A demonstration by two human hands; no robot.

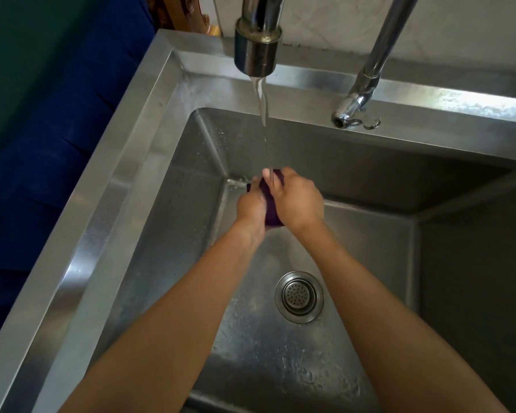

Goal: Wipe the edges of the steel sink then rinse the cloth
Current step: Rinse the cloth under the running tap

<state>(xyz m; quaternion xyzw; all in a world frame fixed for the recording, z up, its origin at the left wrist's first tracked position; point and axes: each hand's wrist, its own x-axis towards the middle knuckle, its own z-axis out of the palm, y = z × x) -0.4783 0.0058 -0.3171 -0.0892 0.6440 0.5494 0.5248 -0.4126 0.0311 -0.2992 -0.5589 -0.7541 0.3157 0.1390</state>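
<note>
Tap (256, 46) over cloth (270, 210), strainer (299, 296) nearby

No writing, label, brand, number or sign can be read; the brushed steel sink (108, 204), the chrome tap spout (255, 52) over its back rim and the second chrome tap (367, 81) towards the back right corner show only bare metal; the dark purple cloth (270, 207) is plain.
</note>
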